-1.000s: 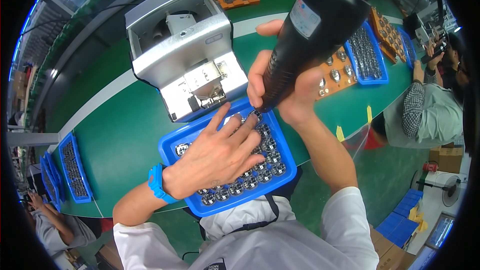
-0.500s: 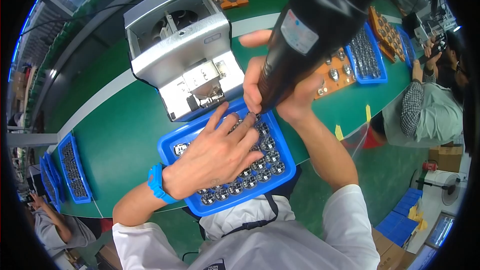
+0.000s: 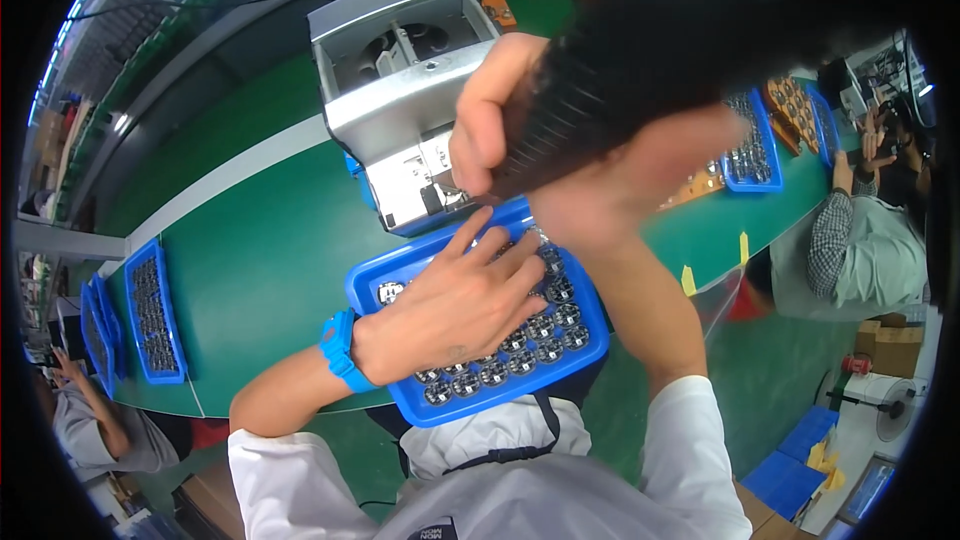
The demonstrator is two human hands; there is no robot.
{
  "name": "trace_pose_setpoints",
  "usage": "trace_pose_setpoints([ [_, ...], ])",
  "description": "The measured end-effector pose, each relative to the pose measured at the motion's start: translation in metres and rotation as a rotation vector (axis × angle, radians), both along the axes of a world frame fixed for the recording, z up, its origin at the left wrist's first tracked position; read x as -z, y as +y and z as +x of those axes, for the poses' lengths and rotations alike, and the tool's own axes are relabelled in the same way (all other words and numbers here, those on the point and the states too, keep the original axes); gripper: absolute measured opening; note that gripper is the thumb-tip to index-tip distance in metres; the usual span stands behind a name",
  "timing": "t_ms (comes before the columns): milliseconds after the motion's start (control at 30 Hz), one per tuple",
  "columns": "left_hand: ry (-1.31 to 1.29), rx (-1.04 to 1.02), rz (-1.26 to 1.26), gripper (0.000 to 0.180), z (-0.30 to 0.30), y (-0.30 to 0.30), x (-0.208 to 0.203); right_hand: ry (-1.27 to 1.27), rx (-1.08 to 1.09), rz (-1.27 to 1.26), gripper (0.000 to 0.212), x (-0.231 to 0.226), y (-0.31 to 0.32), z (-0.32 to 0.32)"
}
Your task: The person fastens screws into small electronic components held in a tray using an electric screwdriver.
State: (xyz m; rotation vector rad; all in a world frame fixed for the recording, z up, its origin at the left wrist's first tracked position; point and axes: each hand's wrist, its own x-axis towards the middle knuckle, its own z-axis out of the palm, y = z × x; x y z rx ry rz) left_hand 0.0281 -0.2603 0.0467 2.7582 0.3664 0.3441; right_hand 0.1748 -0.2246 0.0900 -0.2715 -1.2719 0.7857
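My left hand (image 3: 455,310), with a blue band (image 3: 343,352) at its wrist, lies palm down over a blue tray (image 3: 510,390), fingers stretched and spread. Small round parts with black and silvery metal faces (image 3: 522,360) fill the tray in rows; the hand covers several of them. Above the tray's far right corner, my right hand (image 3: 610,175) is wrapped round the ribbed grip of a black electric screwdriver (image 3: 620,70). The tool looms large and blurred, and its tip is hidden.
A silver screw feeder (image 3: 400,110) stands just beyond the tray on the green table (image 3: 260,260). More filled blue trays stand at the left (image 3: 152,315) and right (image 3: 755,155), near orange boards (image 3: 790,115). Co-workers sit at both sides; one wears a light green apron (image 3: 870,250).
The screwdriver and my right hand have risen and now look larger and more blurred. My left hand stays over the tray. The whole view has shifted, with feeder and tray farther right.
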Motion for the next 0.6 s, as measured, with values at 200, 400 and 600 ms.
trace_pose_setpoints([
  [200,-0.016,-0.008,-0.004,0.028,0.000,0.000,0.001,0.078,-0.139,0.095,0.059,0.006,0.019,-0.020],
  [400,-0.050,-0.011,-0.012,0.026,0.000,0.000,0.001,-0.286,0.106,-0.282,0.114,-0.016,0.002,-0.024],
  [600,-0.037,0.006,-0.051,0.024,-0.001,0.002,0.002,-0.239,0.078,-0.374,0.103,-0.011,-0.009,-0.010],
])
